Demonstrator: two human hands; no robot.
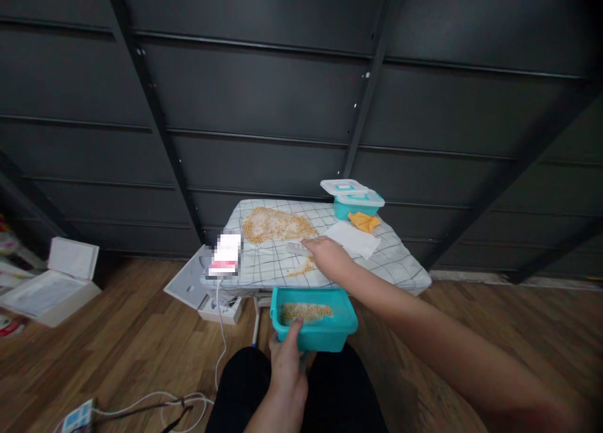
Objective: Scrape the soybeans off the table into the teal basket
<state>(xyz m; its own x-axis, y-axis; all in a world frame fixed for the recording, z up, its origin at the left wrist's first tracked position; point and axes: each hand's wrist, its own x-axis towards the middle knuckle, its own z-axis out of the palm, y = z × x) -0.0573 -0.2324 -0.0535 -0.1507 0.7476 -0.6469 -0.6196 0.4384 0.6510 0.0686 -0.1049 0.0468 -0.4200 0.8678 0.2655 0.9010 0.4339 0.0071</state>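
Just below the near edge of the checked cloth (264, 266), the left hand (285, 359) is clamped on a teal bin (325, 340), thumb over its rim (yellow kernels (306, 311) lie inside). Above the cloth, the right hand (325, 254) grips a clear piece (296, 249) between a broad grain pile (271, 224) and a small scatter (301, 269).

Dark panelled wall (264, 87) behind; wooden floor (155, 326) below; open white box (59, 295), far left; white cable (225, 344) hanging from blurred bright screen (226, 254).
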